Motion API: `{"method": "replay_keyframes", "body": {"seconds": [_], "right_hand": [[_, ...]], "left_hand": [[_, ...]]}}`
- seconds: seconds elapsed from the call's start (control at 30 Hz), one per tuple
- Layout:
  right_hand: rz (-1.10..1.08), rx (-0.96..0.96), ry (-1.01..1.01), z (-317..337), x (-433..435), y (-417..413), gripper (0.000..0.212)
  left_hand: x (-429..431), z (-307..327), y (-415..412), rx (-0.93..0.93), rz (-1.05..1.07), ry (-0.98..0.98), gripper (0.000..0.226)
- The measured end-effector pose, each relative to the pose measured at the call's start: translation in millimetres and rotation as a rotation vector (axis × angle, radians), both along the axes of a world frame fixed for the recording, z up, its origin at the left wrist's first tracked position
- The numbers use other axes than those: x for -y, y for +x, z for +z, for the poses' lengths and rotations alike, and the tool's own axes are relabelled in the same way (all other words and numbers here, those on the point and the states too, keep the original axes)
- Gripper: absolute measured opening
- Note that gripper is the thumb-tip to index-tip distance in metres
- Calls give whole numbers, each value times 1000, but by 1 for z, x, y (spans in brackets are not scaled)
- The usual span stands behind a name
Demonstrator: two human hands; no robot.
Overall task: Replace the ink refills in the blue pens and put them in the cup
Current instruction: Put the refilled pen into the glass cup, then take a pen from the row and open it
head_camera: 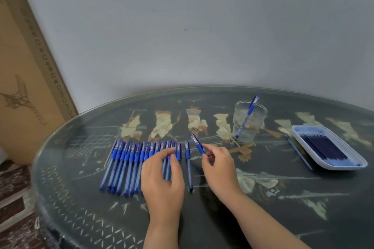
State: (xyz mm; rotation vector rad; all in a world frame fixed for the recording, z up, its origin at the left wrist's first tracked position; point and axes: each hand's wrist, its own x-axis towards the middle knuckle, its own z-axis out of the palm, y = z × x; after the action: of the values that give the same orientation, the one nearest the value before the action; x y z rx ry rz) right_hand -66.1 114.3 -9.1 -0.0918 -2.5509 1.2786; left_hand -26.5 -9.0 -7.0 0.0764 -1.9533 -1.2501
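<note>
Several blue capped pens [129, 166] lie side by side in a row on the dark glass-topped table [85, 168]. My left hand [164, 180] hovers over the right end of that row with relaxed, slightly curled fingers and holds nothing. My right hand [219, 166] pinches one blue pen [198, 144], lifted off the table with its cap pointing up and to the left. One pen [188, 166] lies alone between my hands. A clear glass cup [248, 121] behind my right hand holds one blue pen [248, 116]. A white tray [332, 166] at the right holds several dark ink refills [323, 145].
A single thin refill [299, 152] lies on the table just left of the tray. A tall cardboard box [26, 75] leans against the wall beyond the table's left edge. The wall runs close behind the table.
</note>
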Motion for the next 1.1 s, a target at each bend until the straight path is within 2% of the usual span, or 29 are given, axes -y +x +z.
{"method": "replay_keyframes", "body": {"seconds": [0.23,0.37,0.53,0.7,0.97,1.1], "right_hand": [[77,-162,29,-10,-44,19,33],[75,-302,85,-15,-75,19,34],[119,-285,-13,-15,-100,12,36],[135,-256,-52,-17,-117,3,31],[136,-375,57,-26,-119,-7,29],[126,-444,96,-29,-120,-13,27]], "left_hand": [[-23,1,1,15,-143,-201,27],[-44,1,-10,95,-213,-310,35],[-65,-7,-30,204,-309,-409,45],[-84,-5,-44,230,-326,-322,35],[-98,-8,-52,166,-309,-188,40],[-94,-10,-56,154,-327,-160,33]]}}
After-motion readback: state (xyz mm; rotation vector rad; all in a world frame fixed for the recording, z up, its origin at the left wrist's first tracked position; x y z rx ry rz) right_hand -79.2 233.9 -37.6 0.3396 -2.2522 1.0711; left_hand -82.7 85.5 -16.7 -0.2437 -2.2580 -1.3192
